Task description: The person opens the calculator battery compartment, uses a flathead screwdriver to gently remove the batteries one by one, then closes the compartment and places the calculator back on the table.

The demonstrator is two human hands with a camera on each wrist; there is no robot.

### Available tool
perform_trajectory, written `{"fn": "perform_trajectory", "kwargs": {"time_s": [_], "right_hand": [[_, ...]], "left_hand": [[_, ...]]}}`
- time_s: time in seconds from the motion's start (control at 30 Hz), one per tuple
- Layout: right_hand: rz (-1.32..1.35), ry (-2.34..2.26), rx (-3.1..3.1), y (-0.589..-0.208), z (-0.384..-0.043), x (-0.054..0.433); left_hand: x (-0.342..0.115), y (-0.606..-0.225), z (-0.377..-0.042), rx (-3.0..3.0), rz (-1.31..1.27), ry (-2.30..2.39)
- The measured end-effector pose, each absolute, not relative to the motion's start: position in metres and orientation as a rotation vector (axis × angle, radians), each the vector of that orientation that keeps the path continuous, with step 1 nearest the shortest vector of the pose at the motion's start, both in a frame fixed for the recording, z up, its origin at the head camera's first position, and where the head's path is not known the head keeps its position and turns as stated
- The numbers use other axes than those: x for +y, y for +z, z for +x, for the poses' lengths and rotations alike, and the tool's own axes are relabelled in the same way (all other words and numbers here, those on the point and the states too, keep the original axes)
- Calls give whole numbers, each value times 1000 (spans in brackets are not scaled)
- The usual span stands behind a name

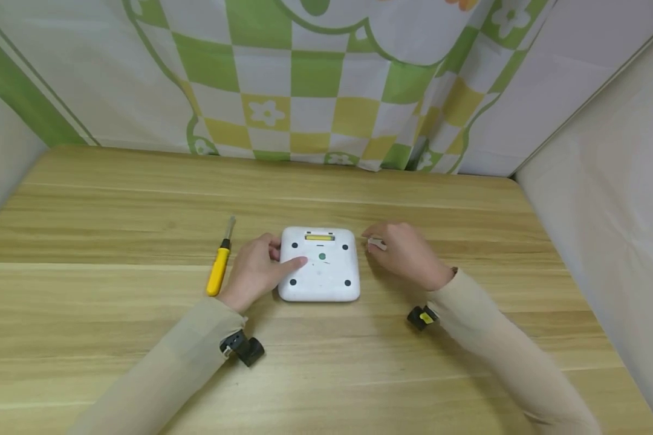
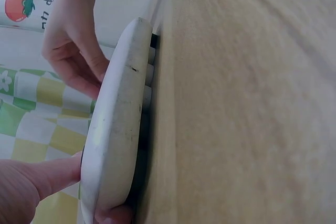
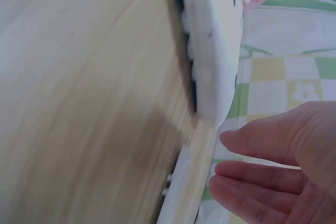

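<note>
A white desk calculator lies face down, its raised keys showing underneath in the left wrist view. A yellow battery sits in the uncovered slot at its far edge. My left hand grips the left side, thumb on the back and a fingertip under the edge. To the right, my right hand hovers by a small white battery cover. In the right wrist view, the cover lies on the table, apart from the extended thumb and fingers.
A screwdriver with a yellow handle lies left of my left hand, tip pointing away. The wooden table meets a green-and-white checked curtain at the back and a pale wall at the right.
</note>
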State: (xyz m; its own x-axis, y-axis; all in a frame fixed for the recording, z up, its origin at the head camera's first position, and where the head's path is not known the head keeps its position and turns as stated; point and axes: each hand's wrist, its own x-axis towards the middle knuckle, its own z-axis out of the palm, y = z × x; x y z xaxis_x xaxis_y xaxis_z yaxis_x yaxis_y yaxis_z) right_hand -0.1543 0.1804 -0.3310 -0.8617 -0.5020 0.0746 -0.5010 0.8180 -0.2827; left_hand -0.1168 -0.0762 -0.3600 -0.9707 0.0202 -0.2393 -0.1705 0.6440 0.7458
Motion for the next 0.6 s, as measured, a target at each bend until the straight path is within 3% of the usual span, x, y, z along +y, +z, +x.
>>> {"fn": "perform_trajectory", "kwargs": {"time_s": [0.6], "right_hand": [[-915, -681, 2875, -342, -146, 160]], "left_hand": [[-77, -362, -117, 2644, -100, 1244]]}}
